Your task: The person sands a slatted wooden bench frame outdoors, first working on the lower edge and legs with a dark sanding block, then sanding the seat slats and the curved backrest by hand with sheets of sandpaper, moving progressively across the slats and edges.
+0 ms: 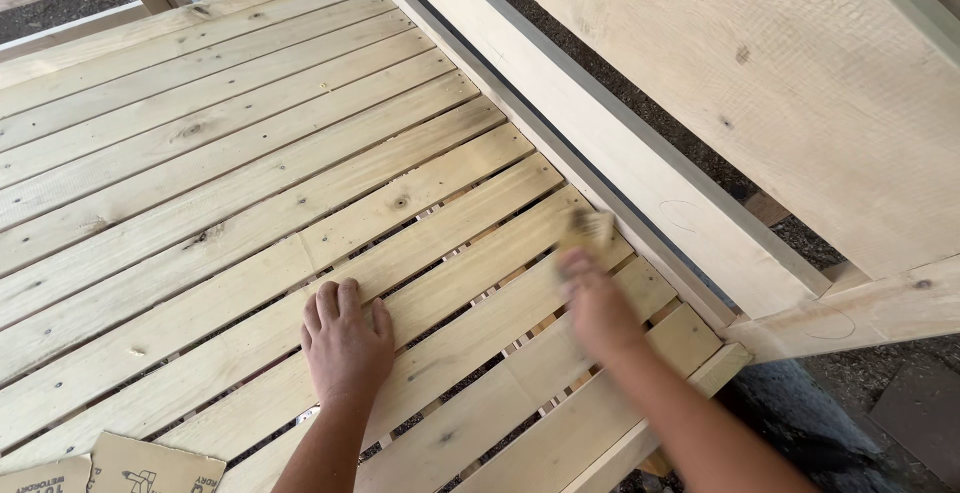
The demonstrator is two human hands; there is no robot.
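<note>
Left hand (345, 338) spread on slats (200, 183); right hand (597, 303) (blurred) pinches sandpaper (592, 225) beside rail (640, 178).

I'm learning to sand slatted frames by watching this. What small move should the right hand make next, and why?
Probably another short stroke back along the same slat. The right hand is motion-blurred, pressing a small tan pad against the slat's far end beside the side rail, while the left hand lies flat on the slats, steadying them.

Right hand (597, 305): motion-blurred; finger position cannot be determined. Small tan object (590, 227) at its fingertips: blurred; type cannot be determined. Cardboard pieces (120, 467): cut off by the bottom edge. Both forearms: cut off by the bottom edge.
</note>
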